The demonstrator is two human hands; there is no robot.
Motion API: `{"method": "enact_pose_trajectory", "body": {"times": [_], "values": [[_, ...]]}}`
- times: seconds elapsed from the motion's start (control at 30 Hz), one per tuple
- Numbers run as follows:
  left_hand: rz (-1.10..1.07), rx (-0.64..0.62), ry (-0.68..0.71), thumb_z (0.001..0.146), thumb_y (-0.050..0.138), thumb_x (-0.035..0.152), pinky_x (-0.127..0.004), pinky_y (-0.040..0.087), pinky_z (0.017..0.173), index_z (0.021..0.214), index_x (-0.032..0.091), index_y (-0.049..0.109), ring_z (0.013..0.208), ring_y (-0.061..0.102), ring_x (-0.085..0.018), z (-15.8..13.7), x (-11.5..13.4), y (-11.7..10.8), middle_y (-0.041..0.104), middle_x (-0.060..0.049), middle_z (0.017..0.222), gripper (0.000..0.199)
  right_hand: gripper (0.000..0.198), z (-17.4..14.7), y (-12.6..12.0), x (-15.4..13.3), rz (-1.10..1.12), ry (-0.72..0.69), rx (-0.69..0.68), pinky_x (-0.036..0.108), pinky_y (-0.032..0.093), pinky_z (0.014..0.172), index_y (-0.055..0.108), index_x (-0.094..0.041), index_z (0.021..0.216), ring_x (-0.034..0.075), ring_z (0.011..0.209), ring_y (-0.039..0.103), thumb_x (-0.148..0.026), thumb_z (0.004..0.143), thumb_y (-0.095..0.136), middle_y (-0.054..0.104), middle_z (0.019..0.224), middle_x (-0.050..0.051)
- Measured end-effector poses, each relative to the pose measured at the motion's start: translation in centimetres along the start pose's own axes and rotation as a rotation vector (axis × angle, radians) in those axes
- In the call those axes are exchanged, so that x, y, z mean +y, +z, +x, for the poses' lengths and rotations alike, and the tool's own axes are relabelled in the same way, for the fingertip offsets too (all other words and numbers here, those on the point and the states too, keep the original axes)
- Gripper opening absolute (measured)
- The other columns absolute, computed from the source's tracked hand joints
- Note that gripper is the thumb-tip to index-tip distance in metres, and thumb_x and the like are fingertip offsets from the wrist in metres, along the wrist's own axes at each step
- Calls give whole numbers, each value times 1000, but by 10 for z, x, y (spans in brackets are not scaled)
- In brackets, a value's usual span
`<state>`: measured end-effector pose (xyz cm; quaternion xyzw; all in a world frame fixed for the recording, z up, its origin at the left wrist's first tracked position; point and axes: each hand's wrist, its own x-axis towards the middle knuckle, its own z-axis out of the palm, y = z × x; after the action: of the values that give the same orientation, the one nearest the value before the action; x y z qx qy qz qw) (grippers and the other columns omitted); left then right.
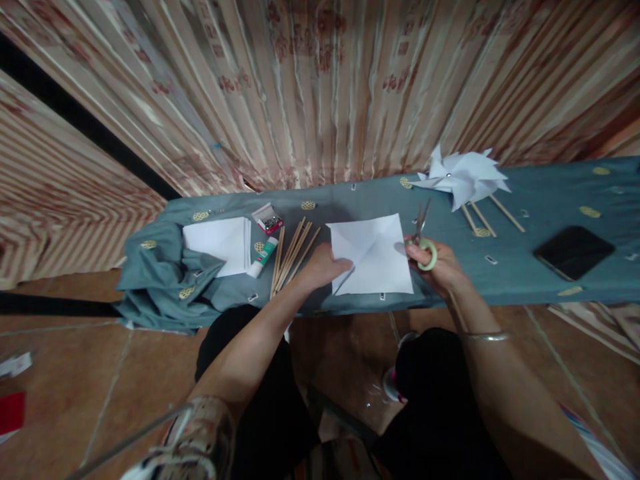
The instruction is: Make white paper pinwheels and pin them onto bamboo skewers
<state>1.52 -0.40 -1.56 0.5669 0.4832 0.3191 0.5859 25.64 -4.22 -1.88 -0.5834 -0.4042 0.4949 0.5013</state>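
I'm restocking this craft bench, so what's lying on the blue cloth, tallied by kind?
Creased paper square under the left hand: 1
Paper stack: 1
Scissors in the right hand: 1
Paper pinwheels, overlapping, about: 2
Glue tube: 1
Pin box: 1
Phone: 1
Stick bundle: 1
Total: 9
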Motion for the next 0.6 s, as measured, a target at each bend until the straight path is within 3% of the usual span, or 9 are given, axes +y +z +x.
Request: {"method": "enact_pose_trajectory", "body": {"times": [0.1,0.17,0.37,0.53,0.6], "values": [[1,-7,-13,60,71,9,-39,53,86,74,16,73,87,70,-28,1,0,0,74,-6,80,16,43,-1,7,4,56,85,9,24,51,58,71,-23,72,12,59,61,-38,40,96,69,65,-4],[-88,-8,-38,61,76,14,-38,53,86,80,16,74,89,70,-27,2,1,0,75,-7,83,19,41,-1,11,6,97,123,5,24,53,58,72,-22,71,12,58,63,-34,40,96,70,64,-5],[-629,-97,-26,65,82,38,-32,54,80,94,18,75,82,69,-20,1,9,5,75,-5,88,36,34,8,17,9,386,26,266,32,61,68,71,-19,71,17,65,70,-23,45,92,77,76,0],[-801,-114,-117,60,87,28,-33,54,86,77,15,70,83,68,-17,-6,5,23,72,-4,82,27,30,11,29,11,488,17,329,37,61,77,71,-17,75,20,70,72,-19,50,88,77,78,2],[-839,-90,-179,63,86,24,-38,54,92,81,15,70,84,68,-17,-8,2,31,73,-4,86,26,30,8,37,13,486,3,311,36,60,75,70,-18,72,19,68,71,-20,49,89,76,75,1]]}}
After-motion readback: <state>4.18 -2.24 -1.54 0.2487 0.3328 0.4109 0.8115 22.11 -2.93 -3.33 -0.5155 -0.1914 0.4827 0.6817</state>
